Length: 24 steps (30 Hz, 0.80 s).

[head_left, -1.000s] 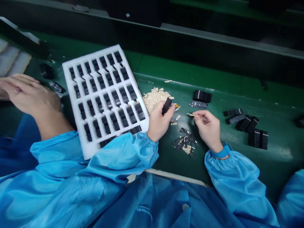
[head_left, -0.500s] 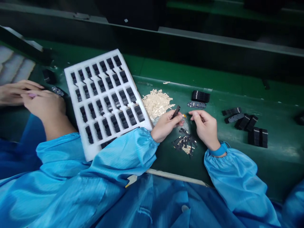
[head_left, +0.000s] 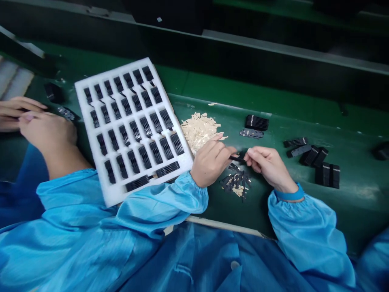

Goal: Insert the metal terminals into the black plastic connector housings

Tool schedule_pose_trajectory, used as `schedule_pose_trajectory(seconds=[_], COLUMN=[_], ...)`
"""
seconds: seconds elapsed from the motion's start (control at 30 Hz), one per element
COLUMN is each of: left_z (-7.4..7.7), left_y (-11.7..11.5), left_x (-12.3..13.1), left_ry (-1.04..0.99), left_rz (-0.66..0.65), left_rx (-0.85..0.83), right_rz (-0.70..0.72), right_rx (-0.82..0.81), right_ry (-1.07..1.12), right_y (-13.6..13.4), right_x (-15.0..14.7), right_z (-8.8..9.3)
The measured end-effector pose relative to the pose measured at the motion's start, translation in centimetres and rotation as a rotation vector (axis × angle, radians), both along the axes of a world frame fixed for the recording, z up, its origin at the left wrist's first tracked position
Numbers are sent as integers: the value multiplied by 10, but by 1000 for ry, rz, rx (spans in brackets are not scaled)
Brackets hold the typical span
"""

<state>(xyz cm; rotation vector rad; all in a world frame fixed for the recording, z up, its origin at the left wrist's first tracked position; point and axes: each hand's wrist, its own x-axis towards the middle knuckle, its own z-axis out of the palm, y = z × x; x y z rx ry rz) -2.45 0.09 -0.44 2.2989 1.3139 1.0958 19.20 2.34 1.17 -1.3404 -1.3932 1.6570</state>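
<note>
My left hand (head_left: 211, 160) is closed, palm down, on one end of a small black plastic part (head_left: 238, 158). At its other end the thumb and fingers of my right hand (head_left: 266, 164) pinch together. The part lies roughly level between both hands, and its finer details are too small to make out. Just below it is a small heap of black strips and cream pieces (head_left: 238, 184) on the green bench. A larger pile of thin cream-coloured pieces (head_left: 200, 129) lies behind my left hand.
A white foam tray (head_left: 114, 197) with rows of black parts stands to the left. Beyond it are a co-worker's hands (head_left: 50, 129). Black ribbed blocks (head_left: 257, 122) and a grey plate (head_left: 251, 134) lie behind my right hand, with several more blocks (head_left: 327, 175) at right.
My left hand has turned palm down and tipped the black part from upright to level. My right hand has closed the gap and now grips its other end.
</note>
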Motion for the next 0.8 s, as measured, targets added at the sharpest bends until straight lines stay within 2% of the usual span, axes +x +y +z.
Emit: schedule_pose_trajectory(seconds=[0.17, 0.27, 0.37, 0.47, 0.53, 0.6, 0.67, 0.8], left_z=[-5, -4, -2, -1, 0, -1, -1, 0], left_y=[-1, -3, -2, 2, 5, 9, 10, 10], left_x=[2, 3, 6, 9, 11, 13, 13, 16], left_ry=[59, 39, -79, -396, -618, -742, -790, -853], left_rz=[-16, -47, -33, -76, -137, -161, -152, -85], left_rx=[87, 26, -265, -743, -980, -1075, -1097, -1132], right_rz=[33, -15, -147, -230, -231, -226, -241, -292], right_rx=[-101, -116, -29, 114, 211, 302, 376, 418], right_ry=[63, 75, 49, -27, -85, -130, -159, -176], right_y=[-2, -3, -2, 0, -1, -2, -4, -7], right_x=[-1, -3, -3, -4, -5, -7, -10, -17], right_z=[1, -1, -3, -5, -8, -12, -16, -21])
